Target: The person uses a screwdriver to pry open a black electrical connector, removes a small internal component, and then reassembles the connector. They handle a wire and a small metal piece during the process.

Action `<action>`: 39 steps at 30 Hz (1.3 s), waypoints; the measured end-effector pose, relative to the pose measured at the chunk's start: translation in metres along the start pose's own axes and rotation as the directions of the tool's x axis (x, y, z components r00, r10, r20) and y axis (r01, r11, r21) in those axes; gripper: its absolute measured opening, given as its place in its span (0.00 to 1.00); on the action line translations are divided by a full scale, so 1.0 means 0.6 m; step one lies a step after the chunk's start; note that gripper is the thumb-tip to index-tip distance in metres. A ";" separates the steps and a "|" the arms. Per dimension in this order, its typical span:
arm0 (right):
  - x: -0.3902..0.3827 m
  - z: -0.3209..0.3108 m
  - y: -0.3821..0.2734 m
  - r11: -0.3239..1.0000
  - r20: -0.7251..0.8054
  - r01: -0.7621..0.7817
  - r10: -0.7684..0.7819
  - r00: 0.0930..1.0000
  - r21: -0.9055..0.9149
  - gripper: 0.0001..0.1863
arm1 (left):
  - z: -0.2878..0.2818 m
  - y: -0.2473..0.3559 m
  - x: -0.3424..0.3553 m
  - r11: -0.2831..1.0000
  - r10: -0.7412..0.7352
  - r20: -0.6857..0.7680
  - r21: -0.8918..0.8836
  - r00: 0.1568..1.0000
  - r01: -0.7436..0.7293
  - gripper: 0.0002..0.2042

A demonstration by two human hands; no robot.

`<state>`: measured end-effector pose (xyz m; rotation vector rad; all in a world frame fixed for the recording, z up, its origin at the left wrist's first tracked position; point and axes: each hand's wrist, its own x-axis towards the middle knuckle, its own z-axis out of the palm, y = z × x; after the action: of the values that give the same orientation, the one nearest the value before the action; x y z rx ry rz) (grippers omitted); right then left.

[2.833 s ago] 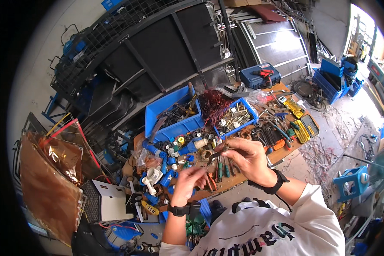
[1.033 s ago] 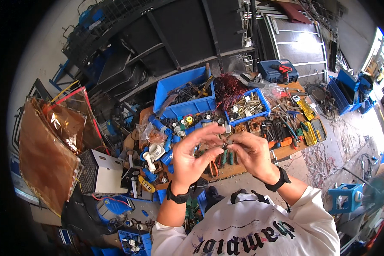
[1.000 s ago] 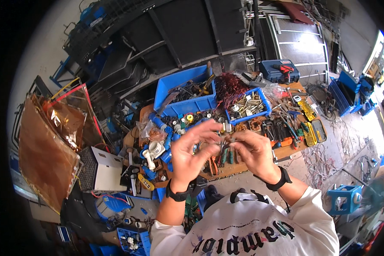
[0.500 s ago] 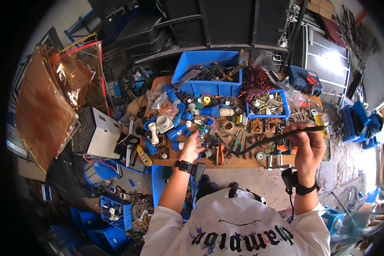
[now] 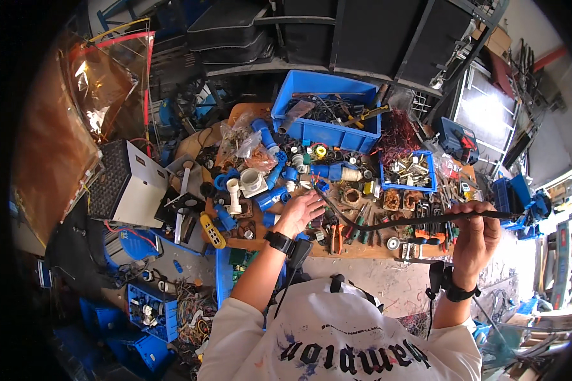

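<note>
My right hand (image 5: pixel 476 235) is closed on a black cable (image 5: pixel 419 221), pinching it close to its right end. From there the cable runs left above the workbench, then bends upward toward a far end where thin coloured wires seem to show. My left hand (image 5: pixel 300 214) is beside that end with its fingers stretched out and apart. Whether its fingertips touch the cable I cannot tell. Under the cable's bend lie orange-handled pliers (image 5: pixel 337 238) and several screwdrivers (image 5: pixel 364 216).
A large blue crate (image 5: pixel 327 136) of cables stands at the bench's back. A smaller blue tray (image 5: pixel 408 185) holds metal pieces. Blue and white pipe fittings (image 5: pixel 234 197) crowd the left side, near a yellow power strip (image 5: pixel 212 231). Tools line the wooden bench's (image 5: pixel 388 251) right side.
The whole view has turned slightly. My right hand has shifted a little right with the cable, whose long part now lies more level. My left hand's fingers look more stretched out.
</note>
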<state>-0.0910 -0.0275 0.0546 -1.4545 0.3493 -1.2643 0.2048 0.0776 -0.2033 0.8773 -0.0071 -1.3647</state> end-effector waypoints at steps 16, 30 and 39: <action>-0.031 0.057 0.043 0.971 -0.110 -0.077 0.054 0.993 -0.225 0.08 | 0.004 0.226 -0.131 0.701 0.662 -0.046 0.391 0.748 -0.596 0.12; -0.031 0.103 0.073 0.954 -0.056 -0.114 0.102 0.993 -0.278 0.07 | 0.078 0.274 -0.304 -0.046 0.857 0.407 0.671 0.317 -0.740 0.11; -0.037 0.090 0.072 0.959 -0.019 -0.129 0.128 0.992 -0.251 0.07 | 0.111 0.298 -0.331 0.014 0.766 0.472 0.666 0.436 -0.746 0.11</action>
<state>-0.0372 0.0039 0.0176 -1.6157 0.6155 -1.1474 0.2715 0.2000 0.0341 1.3727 -1.1045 -0.1442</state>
